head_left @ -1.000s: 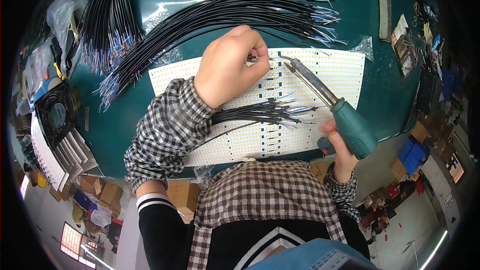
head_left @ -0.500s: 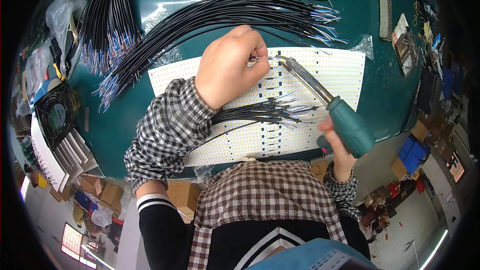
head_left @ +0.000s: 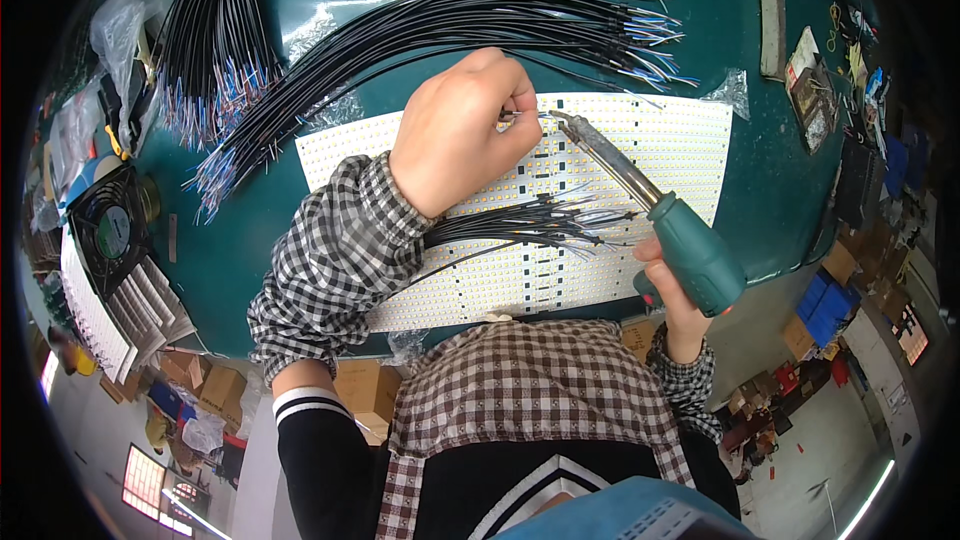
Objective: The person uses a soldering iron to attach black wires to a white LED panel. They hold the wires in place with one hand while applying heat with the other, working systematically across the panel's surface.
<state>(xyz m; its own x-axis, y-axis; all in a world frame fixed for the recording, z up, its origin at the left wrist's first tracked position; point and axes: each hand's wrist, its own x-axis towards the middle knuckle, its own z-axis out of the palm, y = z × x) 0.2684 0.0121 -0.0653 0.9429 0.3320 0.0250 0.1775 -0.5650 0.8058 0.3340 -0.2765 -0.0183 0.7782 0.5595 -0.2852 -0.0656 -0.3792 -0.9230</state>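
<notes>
A white LED board panel point(head_left: 660, 150) with rows of small yellowish chips lies on the green table. Over its upper middle, my left hand point(head_left: 465, 125) is closed in a pinch on a thin black cable point(head_left: 511, 115), most of it hidden by the fingers. From the right, my right hand point(head_left: 675, 290) grips a green-handled soldering iron point(head_left: 695, 255). The iron's tip meets the board right beside the cable's end; whether they touch is too small to tell. Below my left hand a small bunch of black cables point(head_left: 530, 223) with stripped coloured ends rests across the panel.
A long bundle of black cables point(head_left: 430, 25) stretches behind the board, and a tied bundle point(head_left: 225, 30) lies far left. A black fan point(head_left: 108, 230) stands on papers point(head_left: 110, 315) at left. At the right sit a dirty metal-like tray point(head_left: 810, 90) and a pale bar point(head_left: 768, 10).
The soldering iron has shifted very slightly to the left, with its tip a little nearer my left fingers. My left hand keeps its pinch almost unmoved.
</notes>
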